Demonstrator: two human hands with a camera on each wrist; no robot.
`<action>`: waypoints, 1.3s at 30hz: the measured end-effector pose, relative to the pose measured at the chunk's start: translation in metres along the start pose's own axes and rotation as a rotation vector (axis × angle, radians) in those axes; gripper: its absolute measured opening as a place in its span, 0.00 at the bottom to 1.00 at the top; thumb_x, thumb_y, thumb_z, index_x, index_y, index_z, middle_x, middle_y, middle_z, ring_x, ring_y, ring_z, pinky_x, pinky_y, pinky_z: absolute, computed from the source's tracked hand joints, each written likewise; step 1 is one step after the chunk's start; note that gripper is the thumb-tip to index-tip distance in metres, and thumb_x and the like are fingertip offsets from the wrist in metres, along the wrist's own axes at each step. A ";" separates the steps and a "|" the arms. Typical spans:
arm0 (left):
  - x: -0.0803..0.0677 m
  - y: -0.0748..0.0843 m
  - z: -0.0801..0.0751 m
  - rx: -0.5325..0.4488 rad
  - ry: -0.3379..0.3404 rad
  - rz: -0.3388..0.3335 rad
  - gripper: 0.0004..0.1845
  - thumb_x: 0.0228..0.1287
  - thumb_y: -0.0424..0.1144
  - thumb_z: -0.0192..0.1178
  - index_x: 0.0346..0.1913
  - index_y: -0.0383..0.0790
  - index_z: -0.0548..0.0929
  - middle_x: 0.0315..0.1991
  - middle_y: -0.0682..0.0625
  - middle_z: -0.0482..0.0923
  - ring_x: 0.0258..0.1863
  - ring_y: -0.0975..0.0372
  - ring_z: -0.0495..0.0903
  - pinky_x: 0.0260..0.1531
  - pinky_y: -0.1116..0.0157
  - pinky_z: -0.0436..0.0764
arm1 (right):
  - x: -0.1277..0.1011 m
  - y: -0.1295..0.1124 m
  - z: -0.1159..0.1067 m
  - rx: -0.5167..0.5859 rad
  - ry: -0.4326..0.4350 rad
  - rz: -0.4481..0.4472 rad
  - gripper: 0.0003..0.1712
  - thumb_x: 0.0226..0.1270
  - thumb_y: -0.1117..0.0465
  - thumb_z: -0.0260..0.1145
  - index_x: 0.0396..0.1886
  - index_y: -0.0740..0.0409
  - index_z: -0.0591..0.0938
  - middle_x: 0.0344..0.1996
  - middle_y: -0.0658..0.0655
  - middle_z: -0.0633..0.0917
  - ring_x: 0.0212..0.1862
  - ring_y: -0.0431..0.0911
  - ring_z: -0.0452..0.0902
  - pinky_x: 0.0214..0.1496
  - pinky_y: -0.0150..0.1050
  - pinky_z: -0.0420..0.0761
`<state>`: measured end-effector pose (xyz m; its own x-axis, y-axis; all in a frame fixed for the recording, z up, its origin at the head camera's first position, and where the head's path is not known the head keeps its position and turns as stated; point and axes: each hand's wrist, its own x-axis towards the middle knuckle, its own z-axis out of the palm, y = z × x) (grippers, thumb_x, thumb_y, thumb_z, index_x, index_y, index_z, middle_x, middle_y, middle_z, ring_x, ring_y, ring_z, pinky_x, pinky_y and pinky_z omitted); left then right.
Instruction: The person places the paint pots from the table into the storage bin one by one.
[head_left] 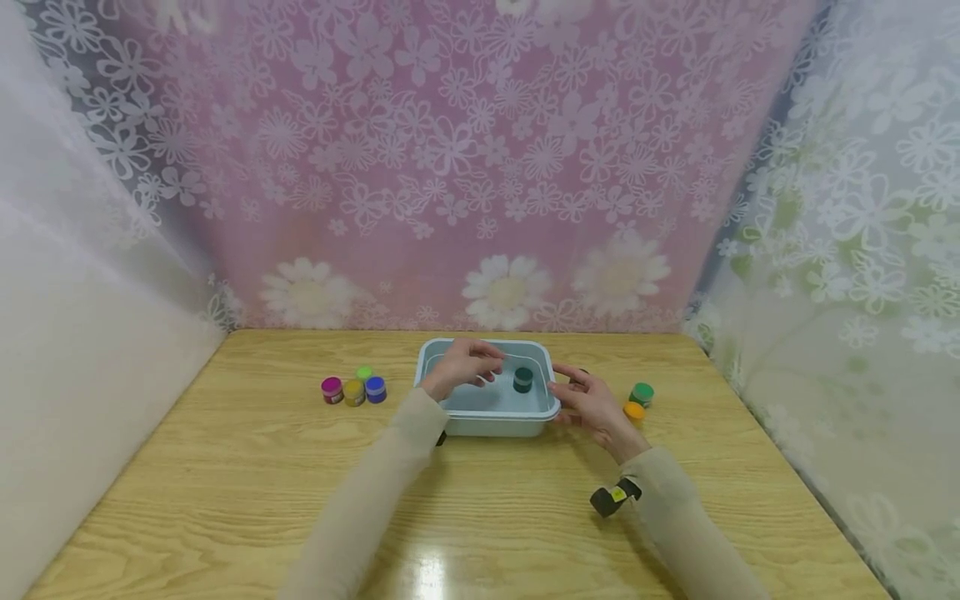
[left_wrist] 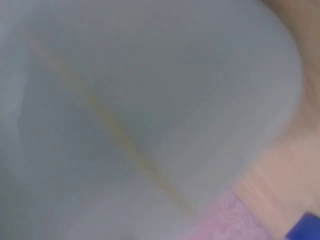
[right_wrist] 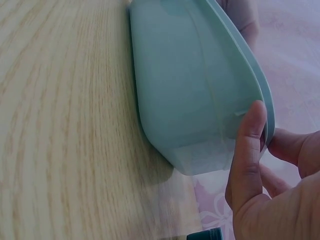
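A pale blue plastic tub (head_left: 489, 343) stands on the wooden table (head_left: 262, 467) in the middle. A dark green paint jar (head_left: 522, 380) sits upright inside it, towards the right. My left hand (head_left: 467, 365) hangs over the tub's left half with fingers loosely curled, and nothing shows in it. My right hand (head_left: 588, 402) is at the tub's right end. In the right wrist view its thumb (right_wrist: 248, 150) lies against the tub (right_wrist: 190, 85) wall with fingers behind the rim, pinching it. The left wrist view is a blurred close-up of the tub wall (left_wrist: 150, 100).
Left of the tub stand pink (head_left: 332, 389), yellow (head_left: 354, 392), light green (head_left: 363, 372) and blue (head_left: 376, 389) jars. A green jar (head_left: 642, 393) and an orange jar (head_left: 633, 410) stand right of my right hand. Flowered curtains enclose the table on three sides.
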<state>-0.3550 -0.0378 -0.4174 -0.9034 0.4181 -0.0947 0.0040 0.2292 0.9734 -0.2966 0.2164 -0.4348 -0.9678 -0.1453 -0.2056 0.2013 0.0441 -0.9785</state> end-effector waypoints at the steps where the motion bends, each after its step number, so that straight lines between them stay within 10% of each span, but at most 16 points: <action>1: -0.002 0.000 -0.004 0.001 0.006 0.002 0.18 0.72 0.40 0.58 0.59 0.36 0.80 0.43 0.45 0.84 0.50 0.41 0.79 0.53 0.45 0.81 | 0.000 0.000 0.000 0.002 0.000 -0.001 0.33 0.71 0.58 0.64 0.74 0.51 0.66 0.49 0.60 0.76 0.44 0.49 0.83 0.36 0.35 0.88; 16: -0.018 -0.003 -0.067 0.014 0.136 0.094 0.14 0.71 0.43 0.59 0.53 0.41 0.83 0.47 0.34 0.82 0.43 0.40 0.78 0.33 0.59 0.82 | 0.003 -0.004 -0.006 -0.015 0.024 -0.019 0.33 0.71 0.57 0.64 0.73 0.51 0.67 0.53 0.62 0.75 0.38 0.44 0.82 0.35 0.34 0.87; 23: -0.040 -0.014 -0.088 0.057 0.190 0.118 0.16 0.73 0.44 0.57 0.55 0.38 0.81 0.42 0.37 0.82 0.30 0.59 0.79 0.25 0.68 0.78 | 0.003 0.000 -0.004 -0.018 0.033 -0.013 0.32 0.71 0.58 0.64 0.73 0.51 0.68 0.52 0.61 0.75 0.39 0.45 0.83 0.36 0.35 0.88; 39: -0.088 -0.058 -0.146 0.208 0.175 0.046 0.21 0.70 0.45 0.60 0.60 0.40 0.78 0.56 0.33 0.78 0.49 0.46 0.80 0.34 0.59 0.82 | 0.000 0.001 0.004 -0.024 0.035 -0.004 0.31 0.72 0.60 0.62 0.73 0.52 0.68 0.59 0.67 0.74 0.43 0.48 0.82 0.33 0.33 0.87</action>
<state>-0.3379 -0.2159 -0.4350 -0.9606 0.2780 0.0037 0.1183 0.3967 0.9103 -0.2956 0.2127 -0.4354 -0.9733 -0.1114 -0.2005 0.1939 0.0669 -0.9787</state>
